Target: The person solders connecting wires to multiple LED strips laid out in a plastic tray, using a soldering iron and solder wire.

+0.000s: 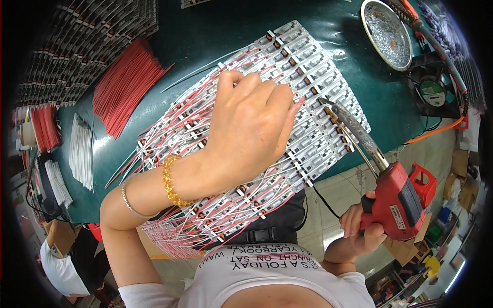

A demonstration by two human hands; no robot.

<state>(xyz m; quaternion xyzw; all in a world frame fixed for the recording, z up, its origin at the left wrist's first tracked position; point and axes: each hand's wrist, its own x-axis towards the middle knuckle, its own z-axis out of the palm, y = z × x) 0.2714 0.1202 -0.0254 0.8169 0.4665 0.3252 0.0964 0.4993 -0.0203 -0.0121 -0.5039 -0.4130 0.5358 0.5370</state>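
Observation:
My left hand (251,123) reaches across a panel of small circuit boards (328,87) with its fingers closed in a pinch. A red wire (301,101) shows its end just beyond those fingers; the fingertips themselves are mostly hidden under the hand. My right hand (362,226) is wrapped round the grip of a red and black soldering gun (395,205). The gun's dark tip (326,101) meets the boards just right of the wire end, with a thin feed tube alongside. Many red and white wires (190,115) lie over the left part of the panel.
A bundle of red wires (126,84) and a bundle of white wires (81,154) lie at left on the green table (221,20). More board panels (92,46) are stacked behind. At far right are a metal dish (387,38) and a small black fan (432,91).

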